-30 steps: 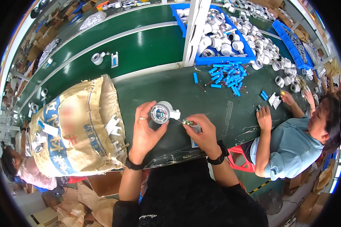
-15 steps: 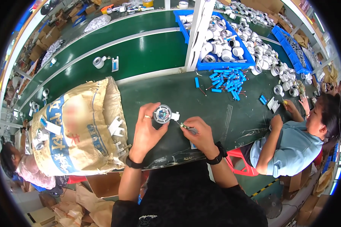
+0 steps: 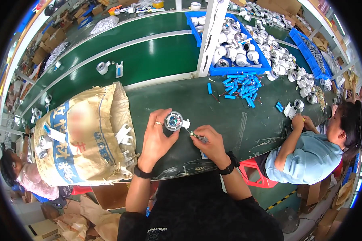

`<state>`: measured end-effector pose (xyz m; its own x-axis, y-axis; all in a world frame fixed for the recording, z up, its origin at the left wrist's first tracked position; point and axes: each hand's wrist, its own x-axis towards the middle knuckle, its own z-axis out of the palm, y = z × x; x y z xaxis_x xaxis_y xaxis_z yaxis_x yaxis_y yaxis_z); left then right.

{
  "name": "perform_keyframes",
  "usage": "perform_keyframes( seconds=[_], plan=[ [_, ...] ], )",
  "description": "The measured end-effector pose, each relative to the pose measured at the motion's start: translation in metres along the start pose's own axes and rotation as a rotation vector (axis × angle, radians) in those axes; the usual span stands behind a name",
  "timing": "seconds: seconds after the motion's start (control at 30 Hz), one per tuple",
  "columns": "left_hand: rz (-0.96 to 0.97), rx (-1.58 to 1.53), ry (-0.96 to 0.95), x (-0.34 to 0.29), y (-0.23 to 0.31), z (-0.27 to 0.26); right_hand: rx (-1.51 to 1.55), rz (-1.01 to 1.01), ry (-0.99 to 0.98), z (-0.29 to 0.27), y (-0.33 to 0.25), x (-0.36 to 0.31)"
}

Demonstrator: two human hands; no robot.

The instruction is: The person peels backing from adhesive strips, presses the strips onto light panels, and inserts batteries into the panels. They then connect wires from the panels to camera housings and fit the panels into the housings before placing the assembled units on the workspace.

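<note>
Neighbour's hands (image 3: pixel 297 121) converged, own left hand (image 3: pixel 157 140) clasping housing (image 3: pixel 173 121), right (image 3: pixel 211 142) pinching partly hidden board (image 3: pixel 194 134)

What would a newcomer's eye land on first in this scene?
Probably the bright blue cylinders heaped on the bench, beyond the right hand. Behind them, a blue tray is piled with white parts. A bulky tan sack lies left of the left hand, which holds a round pale housing.
</note>
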<state>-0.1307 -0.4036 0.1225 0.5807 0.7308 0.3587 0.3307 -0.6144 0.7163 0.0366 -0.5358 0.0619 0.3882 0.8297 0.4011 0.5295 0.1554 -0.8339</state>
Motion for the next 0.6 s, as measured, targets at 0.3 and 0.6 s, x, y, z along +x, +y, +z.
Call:
perform_keyframes(
  seconds=[0.3,0.6],
  plan=[
    [0.008,-0.012,0.002,0.006,0.002,0.001,-0.014,-0.002,-0.003,-0.002,-0.002,0.005],
    [0.032,0.003,0.017,0.024,0.001,-0.002,-0.025,-0.042,0.001,-0.003,-0.001,0.025]
  ],
)
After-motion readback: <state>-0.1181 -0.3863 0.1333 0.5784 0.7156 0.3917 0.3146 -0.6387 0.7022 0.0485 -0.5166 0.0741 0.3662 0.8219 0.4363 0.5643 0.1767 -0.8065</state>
